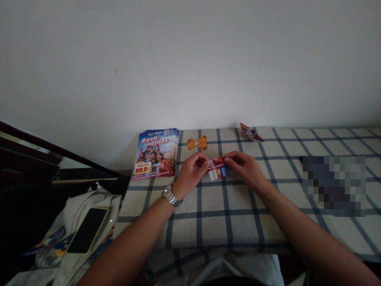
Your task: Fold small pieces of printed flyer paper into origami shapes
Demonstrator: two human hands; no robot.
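Observation:
A small folded piece of printed paper (218, 168), red, white and blue, lies low over the checked tablecloth (226, 206). My left hand (192, 170), with a metal watch on the wrist, pinches its left end with closed fingers. My right hand (244, 166) pinches its right end, fingers also closed. Both forearms reach in from the bottom of the view.
A stack of colourful flyers (155, 153) lies at the table's left rear corner. An orange bear-shaped cutout (197, 143) sits behind my hands, and a folded paper shape (251, 132) lies by the wall. A dark phone (87, 229) rests on cloth left of the table.

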